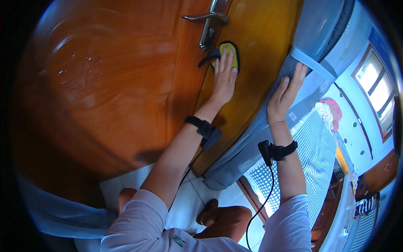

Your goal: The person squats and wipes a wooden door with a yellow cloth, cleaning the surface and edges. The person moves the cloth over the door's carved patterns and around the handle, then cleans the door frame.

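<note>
My left hand (pixel 225 85) lies flat with its fingers on a yellow cleaning cloth (pixel 229 48) edged in black, pressing it to the yellowish-brown wooden door frame (pixel 253 41). A dark strap (pixel 209 57) sticks out from the cloth's left side. Just above and left of the cloth is a metal lever handle (pixel 204 16) on a long plate with a keyhole, fixed to the reddish-brown carved wooden door (pixel 132 72). My right hand (pixel 281 97) rests against a grey-blue translucent curtain (pixel 318 25), thumb apart, its straight fingertips at a pale woven band (pixel 313 64); what lies under them is hidden.
Black wrist devices with cables (pixel 206 134) sit on both forearms. Below are white floor tiles (pixel 184 208) and more curtain (pixel 69 214) at lower left. Through the doorway on the right stand a bed with a checked cover (pixel 311 151), a window (pixel 376 82) and wooden furniture (pixel 382 173).
</note>
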A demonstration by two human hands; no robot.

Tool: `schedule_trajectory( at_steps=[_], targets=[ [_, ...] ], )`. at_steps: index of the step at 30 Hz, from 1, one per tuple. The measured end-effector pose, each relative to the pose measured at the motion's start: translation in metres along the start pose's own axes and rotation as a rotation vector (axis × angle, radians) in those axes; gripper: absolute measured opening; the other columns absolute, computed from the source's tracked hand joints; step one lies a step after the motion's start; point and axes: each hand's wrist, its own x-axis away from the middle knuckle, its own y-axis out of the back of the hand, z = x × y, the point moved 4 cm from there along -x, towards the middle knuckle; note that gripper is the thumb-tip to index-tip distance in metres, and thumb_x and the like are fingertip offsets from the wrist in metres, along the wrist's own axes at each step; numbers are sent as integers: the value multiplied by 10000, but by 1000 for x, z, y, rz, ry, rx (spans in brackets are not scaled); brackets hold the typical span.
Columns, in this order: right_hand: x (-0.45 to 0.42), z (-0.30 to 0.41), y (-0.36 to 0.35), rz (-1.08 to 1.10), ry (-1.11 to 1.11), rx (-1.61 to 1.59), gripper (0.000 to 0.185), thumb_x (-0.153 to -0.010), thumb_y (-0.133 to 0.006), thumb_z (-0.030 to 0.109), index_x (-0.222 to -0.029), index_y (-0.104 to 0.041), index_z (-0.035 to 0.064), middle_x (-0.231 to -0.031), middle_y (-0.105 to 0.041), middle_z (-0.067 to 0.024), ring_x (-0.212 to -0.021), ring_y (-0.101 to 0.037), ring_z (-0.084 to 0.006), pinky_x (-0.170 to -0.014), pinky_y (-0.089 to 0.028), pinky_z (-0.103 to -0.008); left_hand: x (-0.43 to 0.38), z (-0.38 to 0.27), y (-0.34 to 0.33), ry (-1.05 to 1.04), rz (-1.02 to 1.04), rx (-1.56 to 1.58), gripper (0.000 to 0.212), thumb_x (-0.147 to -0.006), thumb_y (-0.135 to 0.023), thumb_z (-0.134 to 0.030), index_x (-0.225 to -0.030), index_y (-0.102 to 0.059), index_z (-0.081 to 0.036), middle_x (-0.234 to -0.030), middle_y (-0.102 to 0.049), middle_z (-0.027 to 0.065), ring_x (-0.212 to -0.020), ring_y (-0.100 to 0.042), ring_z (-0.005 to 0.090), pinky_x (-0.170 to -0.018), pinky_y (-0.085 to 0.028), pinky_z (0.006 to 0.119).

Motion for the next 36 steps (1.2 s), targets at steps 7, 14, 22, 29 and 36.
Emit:
schedule_trajectory(
  at_steps=[7,14,22,29,36],
  targets=[
    [7,-9,-10,-69,96,38,460,-1006,-355,194,-1437,-314,38,-1492,-282,-188,-1394,-233,-342,-1135,-144,-415,106,88,-12,254,-52,15,524,-1027,-221,-263,-1480,-118,-21,-1540,-109,180,-1426,-82,322,-1152,-39,429],
    [8,-7,-10,-75,128,26,459,-1000,-355,173,-1438,-315,44,-1490,-289,-183,-1393,-235,-340,-1134,-119,-460,236,129,-24,890,-18,-3,554,-1020,-231,-278,-1479,-78,-8,-1547,-61,187,-1419,-106,337,-1153,-77,397],
    [7,-4,-8,-71,160,54,473,-983,-368,135,-1444,-300,49,-1486,-293,-189,-1393,-229,-347,-1129,-84,-505,103,13,-33,309,-24,165,550,-1019,-196,-330,-1492,-93,-69,-1553,-66,156,-1437,-26,300,-1160,28,417],
    [9,-7,-11,-79,162,30,470,-990,-372,161,-1446,-307,67,-1495,-277,-185,-1392,-227,-350,-1132,-98,-483,88,-20,-29,90,22,137,572,-994,-330,-160,-1491,-67,-54,-1537,-97,206,-1427,-57,352,-1159,-39,442],
    [12,-11,-13,-95,196,21,461,-1001,-355,190,-1445,-316,71,-1499,-277,-173,-1392,-231,-341,-1134,-110,-467,218,96,-46,584,-72,83,551,-1013,-215,-223,-1482,-4,-23,-1542,-24,211,-1422,-61,369,-1156,-45,460]
  ],
)
